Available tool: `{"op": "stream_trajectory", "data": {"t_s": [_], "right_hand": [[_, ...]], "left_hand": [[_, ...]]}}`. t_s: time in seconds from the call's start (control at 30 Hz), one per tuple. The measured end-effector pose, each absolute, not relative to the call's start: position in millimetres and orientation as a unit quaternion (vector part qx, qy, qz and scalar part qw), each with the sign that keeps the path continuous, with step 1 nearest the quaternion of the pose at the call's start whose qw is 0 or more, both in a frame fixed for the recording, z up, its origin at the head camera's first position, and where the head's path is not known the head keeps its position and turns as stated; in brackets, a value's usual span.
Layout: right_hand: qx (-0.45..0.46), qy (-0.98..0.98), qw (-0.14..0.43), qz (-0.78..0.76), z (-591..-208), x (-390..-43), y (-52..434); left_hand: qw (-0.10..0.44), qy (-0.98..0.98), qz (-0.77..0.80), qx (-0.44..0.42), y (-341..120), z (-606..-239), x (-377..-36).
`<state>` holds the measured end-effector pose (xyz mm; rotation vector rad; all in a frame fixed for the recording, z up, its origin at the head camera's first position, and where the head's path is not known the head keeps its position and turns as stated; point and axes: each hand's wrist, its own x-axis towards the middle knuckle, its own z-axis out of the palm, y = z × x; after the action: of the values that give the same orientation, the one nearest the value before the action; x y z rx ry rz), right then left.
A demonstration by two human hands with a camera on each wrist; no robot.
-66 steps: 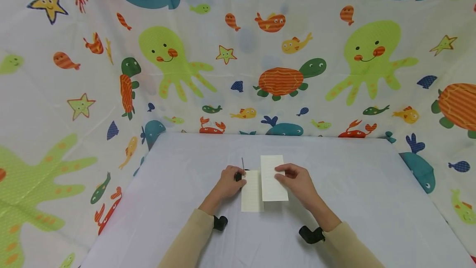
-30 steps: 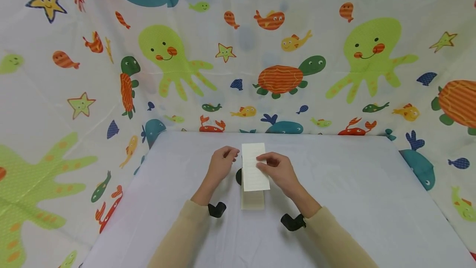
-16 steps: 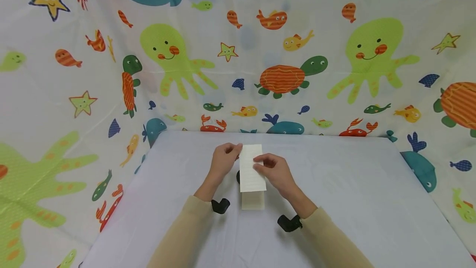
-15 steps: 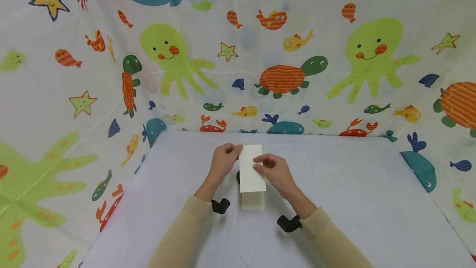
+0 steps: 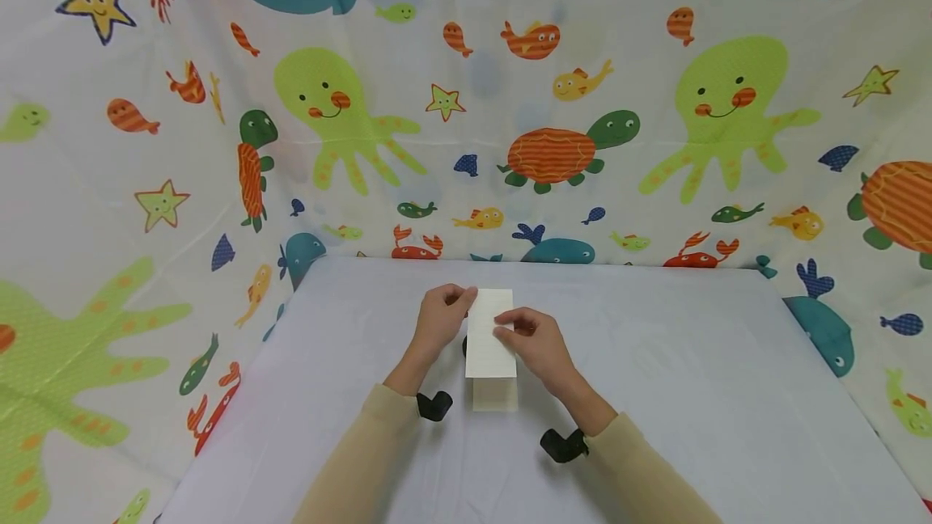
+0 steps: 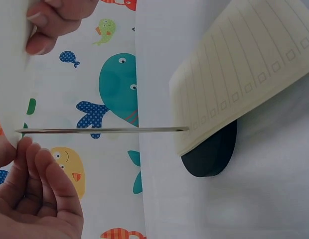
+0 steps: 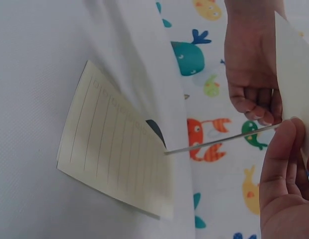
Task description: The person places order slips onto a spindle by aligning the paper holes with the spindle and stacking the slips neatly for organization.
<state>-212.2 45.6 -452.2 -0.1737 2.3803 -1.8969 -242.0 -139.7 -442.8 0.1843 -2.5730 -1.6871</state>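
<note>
the left hand (image 5: 437,322) pinches the upper left corner of a lined slip (image 5: 489,334) held above the desk (image 5: 655,395), centre frame. under it, a thin metal spike (image 6: 102,130) on a black base (image 6: 212,154) already carries 1 stack of slips (image 7: 114,164). the right hand (image 5: 531,338) pinches the slip's right edge. best to keep the slip level and taut, centred over the tip, then press down evenly with both hands.
</note>
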Motion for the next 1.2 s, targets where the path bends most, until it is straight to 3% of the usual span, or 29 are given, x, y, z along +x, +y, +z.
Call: {"op": "stream_trajectory", "data": {"t_s": [1.2], "right_hand": [[-0.053,0.772,0.043,-0.632,-451.3,-215.8,46.9]], "left_hand": [[0.033,-0.833,-0.549,0.056,-137.7,-444.9,-245.2]]}}
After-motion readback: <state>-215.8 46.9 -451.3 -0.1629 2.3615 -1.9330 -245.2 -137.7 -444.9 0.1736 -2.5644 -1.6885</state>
